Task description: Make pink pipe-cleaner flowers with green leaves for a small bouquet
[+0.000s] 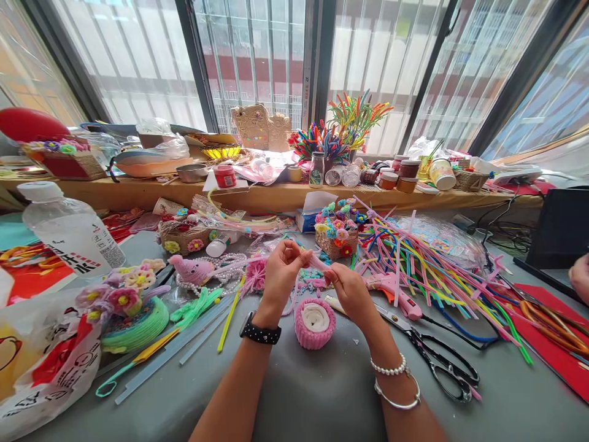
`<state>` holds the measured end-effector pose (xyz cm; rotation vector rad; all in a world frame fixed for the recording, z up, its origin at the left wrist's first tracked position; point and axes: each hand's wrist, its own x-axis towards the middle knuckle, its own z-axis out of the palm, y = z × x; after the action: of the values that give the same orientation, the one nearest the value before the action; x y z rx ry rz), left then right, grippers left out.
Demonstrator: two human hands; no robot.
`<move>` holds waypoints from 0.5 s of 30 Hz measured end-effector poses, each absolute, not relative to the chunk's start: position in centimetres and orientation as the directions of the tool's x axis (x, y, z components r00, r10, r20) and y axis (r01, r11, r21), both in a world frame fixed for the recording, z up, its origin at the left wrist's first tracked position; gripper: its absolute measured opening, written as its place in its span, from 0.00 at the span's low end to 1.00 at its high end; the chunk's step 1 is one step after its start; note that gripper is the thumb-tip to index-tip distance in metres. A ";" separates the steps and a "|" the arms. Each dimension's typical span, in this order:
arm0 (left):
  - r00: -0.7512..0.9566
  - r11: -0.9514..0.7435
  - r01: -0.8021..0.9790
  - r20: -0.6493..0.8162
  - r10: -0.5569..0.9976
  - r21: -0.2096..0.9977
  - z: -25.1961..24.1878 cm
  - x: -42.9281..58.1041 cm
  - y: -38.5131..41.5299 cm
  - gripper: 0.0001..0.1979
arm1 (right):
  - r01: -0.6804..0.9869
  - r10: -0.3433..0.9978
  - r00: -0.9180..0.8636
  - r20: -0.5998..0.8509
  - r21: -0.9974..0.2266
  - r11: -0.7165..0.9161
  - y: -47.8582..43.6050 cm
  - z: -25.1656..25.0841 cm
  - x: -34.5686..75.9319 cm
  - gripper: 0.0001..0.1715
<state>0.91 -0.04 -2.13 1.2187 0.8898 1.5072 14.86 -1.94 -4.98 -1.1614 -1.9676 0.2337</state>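
My left hand [281, 273] and my right hand [348, 288] are raised over the table, each pinching one end of a short pale pink fuzzy strip [317, 262]. Its exact kind is unclear, and fingertips cover both ends. Just below them stands a small round pink pot [305, 334] with a ribbed fuzzy wall and white material inside. A pink glue gun [405, 305] lies to the right of my right hand, near large black-handled scissors [426, 350]. Left of my left hand are a pink pompom-like bundle [256, 274] and a pink crocheted bird-like figure [196, 270].
A large heap of coloured pipe cleaners [427, 270] spreads across the right. A flower basket [338, 242] stands behind my hands. On the left are a plastic bottle [69, 227], translucent glue sticks [161, 362] and a green flower piece [138, 325]. Another person's hand [580, 276] shows at the right edge.
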 end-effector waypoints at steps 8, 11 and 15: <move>-0.085 -0.222 -0.213 0.209 0.974 0.952 -2.2 0.8 0.1 0.12 | 0.311 0.867 -0.009 0.498 -0.823 0.476 -2.3 -4.4 15.2 0.12; -0.037 -0.186 -0.185 0.182 0.983 0.965 -2.3 0.8 0.2 0.12 | 0.176 0.889 0.050 0.455 -0.880 0.441 -2.3 -4.4 15.2 0.12; 0.029 -0.187 -0.070 0.189 0.982 0.980 -2.6 0.8 0.3 0.10 | 0.018 0.901 0.072 0.427 -0.904 0.427 -2.2 -4.7 15.3 0.11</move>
<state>0.84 0.26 -2.58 1.3120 1.0378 1.3507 15.26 -2.17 -4.65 -0.9150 -1.3339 0.8266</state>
